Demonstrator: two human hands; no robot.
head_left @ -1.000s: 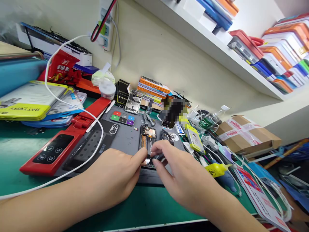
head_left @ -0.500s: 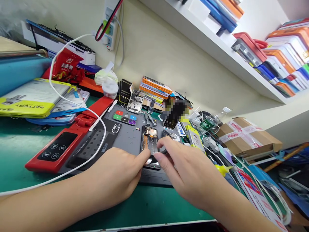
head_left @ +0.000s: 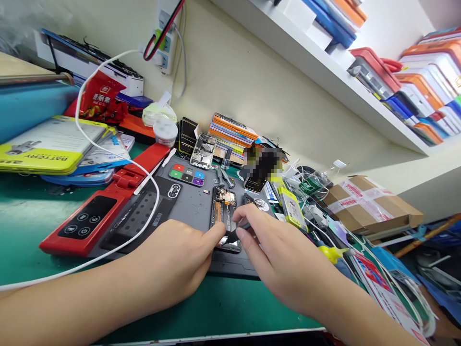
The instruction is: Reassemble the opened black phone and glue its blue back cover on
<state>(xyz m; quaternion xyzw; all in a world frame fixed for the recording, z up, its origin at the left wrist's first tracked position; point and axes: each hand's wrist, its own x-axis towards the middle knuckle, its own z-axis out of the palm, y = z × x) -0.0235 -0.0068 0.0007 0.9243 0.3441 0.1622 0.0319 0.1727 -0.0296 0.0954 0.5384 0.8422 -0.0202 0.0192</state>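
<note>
Opened smartphone (head_left: 224, 217) on the grey repair mat (head_left: 187, 204), both hands working at its lower end.

Back cover off, the phone lies lengthwise on the mat, its circuit board and orange flex strip exposed. The left hand (head_left: 173, 262) rests on the mat's near edge, its fingertip pressed against the phone's lower left corner, holding nothing that shows. The right hand (head_left: 279, 259) pinches a thin dark-handled tool (head_left: 236, 233), fingers narrowed around it, the tip touching the phone's bottom part. A white cable (head_left: 118, 158) loops across the red device (head_left: 104, 206) lying along the mat's left side on the green table (head_left: 21, 226). A bare phone frame (head_left: 203, 151) sits beyond the mat, and a cardboard box (head_left: 370, 204) stands well off to the right.
</note>
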